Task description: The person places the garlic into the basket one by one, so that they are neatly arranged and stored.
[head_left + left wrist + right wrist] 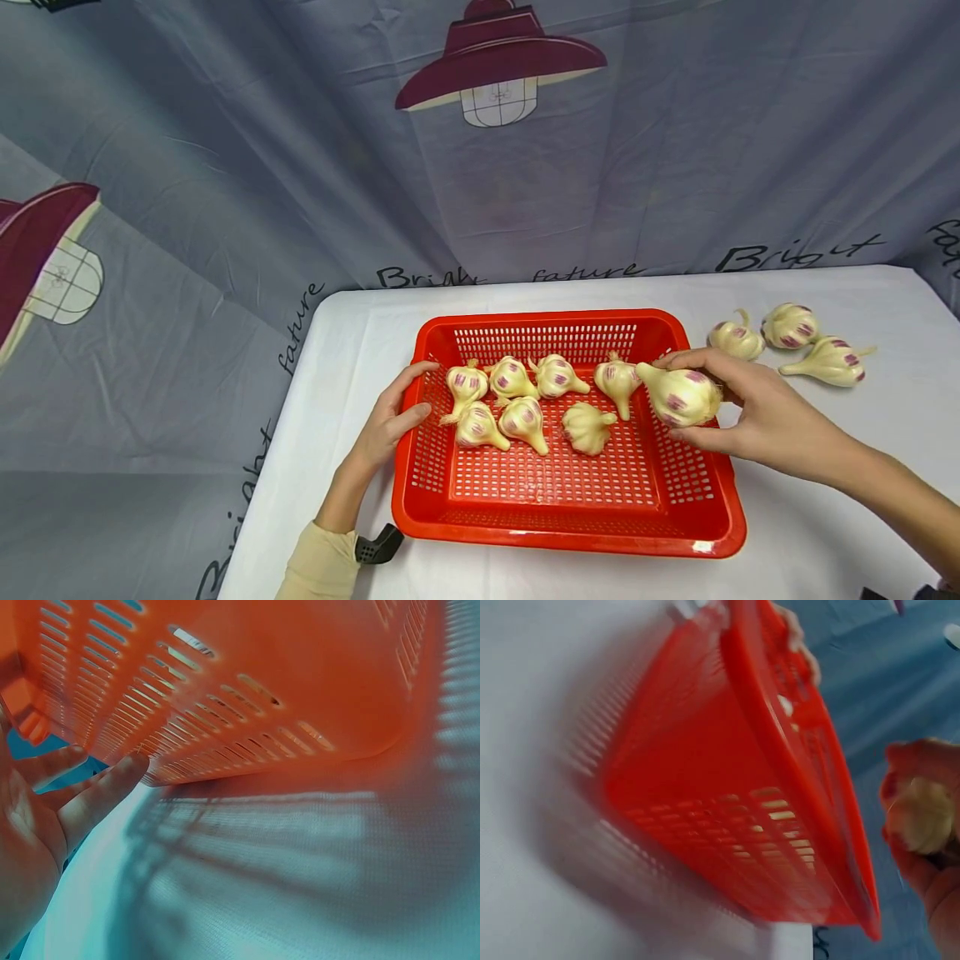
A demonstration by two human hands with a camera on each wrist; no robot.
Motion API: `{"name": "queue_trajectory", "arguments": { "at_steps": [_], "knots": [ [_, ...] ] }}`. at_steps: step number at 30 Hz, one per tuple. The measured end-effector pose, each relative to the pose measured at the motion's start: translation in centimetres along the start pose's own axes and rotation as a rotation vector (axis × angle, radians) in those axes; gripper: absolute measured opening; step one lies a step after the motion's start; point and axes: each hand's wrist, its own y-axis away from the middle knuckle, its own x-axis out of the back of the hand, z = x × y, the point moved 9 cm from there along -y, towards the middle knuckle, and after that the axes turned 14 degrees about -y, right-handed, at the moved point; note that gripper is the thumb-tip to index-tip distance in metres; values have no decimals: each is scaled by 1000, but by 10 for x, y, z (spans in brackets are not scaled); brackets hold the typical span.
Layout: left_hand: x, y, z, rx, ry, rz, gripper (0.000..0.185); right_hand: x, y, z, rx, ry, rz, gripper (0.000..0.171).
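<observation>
A red plastic basket (555, 533) with slotted walls stands on the white table, several garlic bulbs (523, 421) lying in its back and middle. My left hand (386, 421) holds the basket's left rim, thumb and index finger over the edge. In the left wrist view, other fingers (105, 796) reach along the outer wall. Above the basket's right rim, my right hand (757, 408) grips a garlic bulb (678, 398) between thumb and fingers, its stem pointing left over the basket. The right wrist view shows this held bulb (922, 816) blurred, beside the rim.
Three more garlic bulbs (791, 326) lie on the white table (847, 433) to the right of the basket, behind my right hand. A grey curtain (510, 200) printed with lamps and lettering hangs behind the table and along its left side.
</observation>
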Motion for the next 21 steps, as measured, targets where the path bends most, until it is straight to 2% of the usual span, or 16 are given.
{"name": "queue_trajectory", "arguments": {
  "at_steps": [4, 7, 13, 21],
  "knots": [
    [-1, -1, -1, 5, -1, -2, 53, -20, -9, -1, 56, 128, -98, 69],
    [-1, -1, 0, -3, 3, -7, 53, -33, -11, 3, 29, 190, -159, 66],
    [-2, -1, 1, -11, 9, -11, 52, -49, -10, 12, -49, 195, -251, 61],
    [0, 0, 0, -7, 8, -9, 52, -53, -9, 17, -78, 196, -271, 58]
  ]
}}
